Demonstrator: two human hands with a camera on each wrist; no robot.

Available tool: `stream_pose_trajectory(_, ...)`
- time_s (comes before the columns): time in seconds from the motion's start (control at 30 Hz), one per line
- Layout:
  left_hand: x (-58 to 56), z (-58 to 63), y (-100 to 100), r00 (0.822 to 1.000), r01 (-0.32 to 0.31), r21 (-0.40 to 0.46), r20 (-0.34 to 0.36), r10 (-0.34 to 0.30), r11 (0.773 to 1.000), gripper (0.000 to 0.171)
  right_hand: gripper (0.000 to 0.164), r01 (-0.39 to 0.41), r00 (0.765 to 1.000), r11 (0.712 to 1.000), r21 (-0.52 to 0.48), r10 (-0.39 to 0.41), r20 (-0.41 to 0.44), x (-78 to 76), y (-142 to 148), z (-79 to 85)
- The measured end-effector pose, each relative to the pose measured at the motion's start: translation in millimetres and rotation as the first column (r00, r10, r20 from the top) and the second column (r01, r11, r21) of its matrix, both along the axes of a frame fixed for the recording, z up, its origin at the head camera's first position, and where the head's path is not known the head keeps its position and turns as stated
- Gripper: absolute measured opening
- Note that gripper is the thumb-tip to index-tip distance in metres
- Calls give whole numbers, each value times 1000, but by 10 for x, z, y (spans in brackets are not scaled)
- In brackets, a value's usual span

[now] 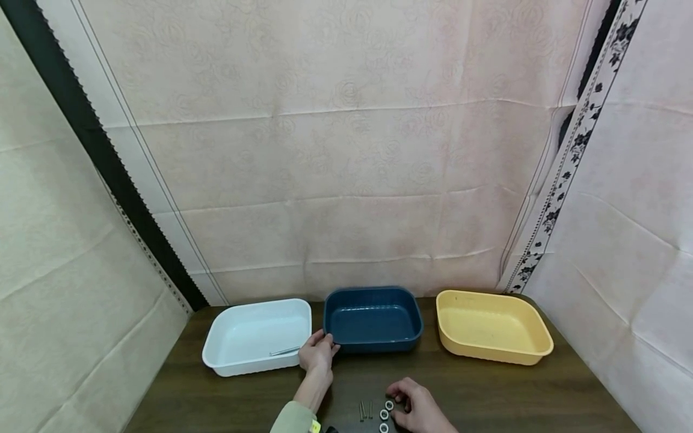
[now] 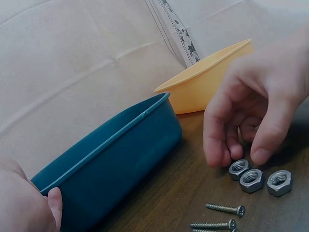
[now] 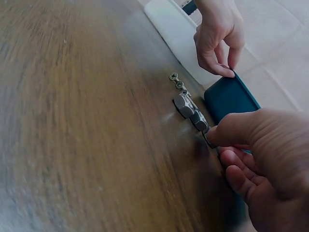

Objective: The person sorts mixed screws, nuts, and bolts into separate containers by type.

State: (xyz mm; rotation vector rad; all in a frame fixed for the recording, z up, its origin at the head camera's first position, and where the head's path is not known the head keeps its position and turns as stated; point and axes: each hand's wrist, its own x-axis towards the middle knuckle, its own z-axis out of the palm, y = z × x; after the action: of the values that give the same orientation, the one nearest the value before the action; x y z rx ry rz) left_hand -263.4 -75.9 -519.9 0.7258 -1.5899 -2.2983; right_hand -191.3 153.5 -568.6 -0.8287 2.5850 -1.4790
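Note:
At the near left corner of the dark blue plastic tub (image 1: pixel 373 347), my left hand (image 1: pixel 318 353) pinches the rim between thumb and fingers. My right hand (image 1: pixel 419 408) is low over the table at a short row of metal hex nuts (image 2: pixel 251 181). Its thumb and index finger are bent and spread apart on either side of the farthest nut (image 2: pixel 238 169), which lies on the table. The right wrist view shows the thumb at that nut, partly hiding it. Several screws (image 2: pixel 225 209) lie to the left of the nuts.
A white tub (image 1: pixel 254 328) stands left of the blue one, with a thin metal item (image 1: pixel 284 351) inside. To the right is a yellow tub (image 1: pixel 492 325). Pale cloth (image 1: pixel 346 180) hangs behind and along both sides of the brown wooden table (image 1: pixel 216 400).

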Motion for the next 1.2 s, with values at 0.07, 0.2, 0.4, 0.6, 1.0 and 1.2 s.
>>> stream_pose_trajectory(0.07,2,0,-1,1000,3,-1,-4,-3,1000,34,26,-3,1000,1000,23,3,14,-9,0,3)
stream_pose_trajectory(0.2,1,-3,-3,1000,2,-3,-2,-2,1000,35,24,-8,999,998,68,4,53,-25,-8,14)
stream_pose_trajectory(0.4,6,4,-1,1000,0,-1,-3,0,1000,34,22,-8,996,995,95,0,92,-18,-35,57)
stream_pose_trajectory(0.6,11,-2,-7,1000,2,-2,-10,-2,1000,33,21,-19,995,991,134,6,98,-22,-48,69)
stream_pose_trajectory(1.0,6,5,-2,1000,-5,-4,-5,5,1000,32,12,-43,993,979,200,19,118,-59,-53,97)
stream_pose_trajectory(1.2,20,-3,-1,1000,-1,-2,-2,1,1000,32,10,-32,996,982,185,16,86,-55,-49,46)
